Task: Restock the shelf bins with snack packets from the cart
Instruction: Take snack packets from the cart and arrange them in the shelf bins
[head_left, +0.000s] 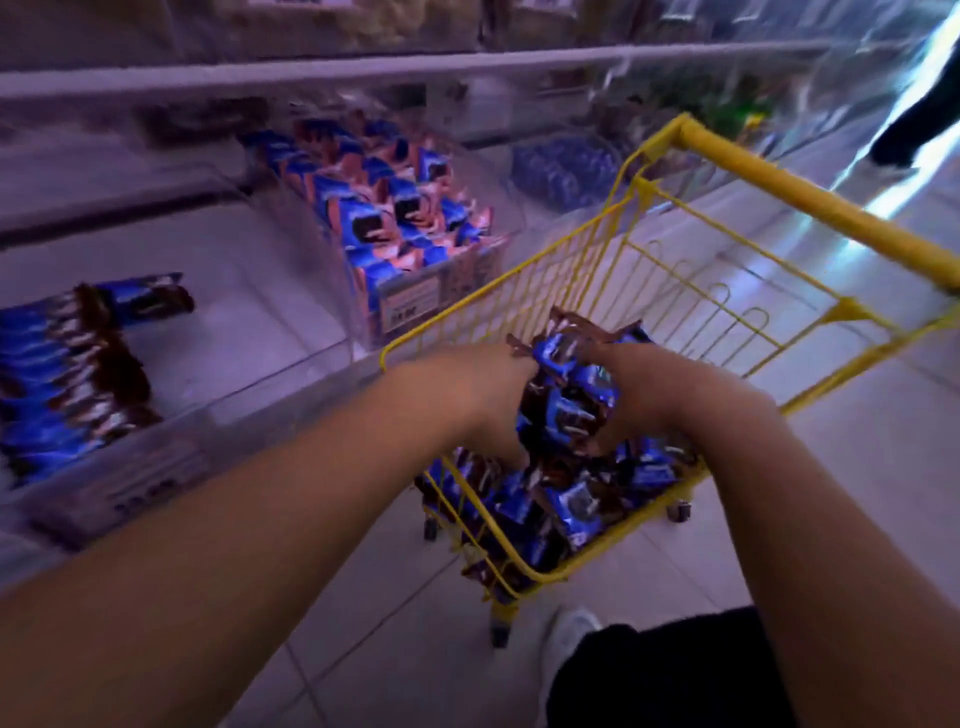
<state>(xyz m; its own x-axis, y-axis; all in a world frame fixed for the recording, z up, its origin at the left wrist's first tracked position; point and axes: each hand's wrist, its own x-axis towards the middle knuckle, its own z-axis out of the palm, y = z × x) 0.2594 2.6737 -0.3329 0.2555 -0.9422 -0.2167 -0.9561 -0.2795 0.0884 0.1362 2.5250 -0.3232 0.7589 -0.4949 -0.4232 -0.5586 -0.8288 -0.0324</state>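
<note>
Head view: both hands, left (475, 395) and right (660, 395), grip a bunch of packets (566, 384) between them above the yellow cart (810, 200), which holds more packets. Clear bins (270, 358) stand left, a shoe (566, 644) below.

We see a dim aisle under a violet cast, with motion blur smearing the whole frame. Bright glare streaks the glossy floor (883, 197) at far right. The shelf edge (363, 67) bows with wide-angle distortion, and the price labels (410, 306) on the clear bins are unreadable. Both forearms loom soft and oversized at the near edge.
</note>
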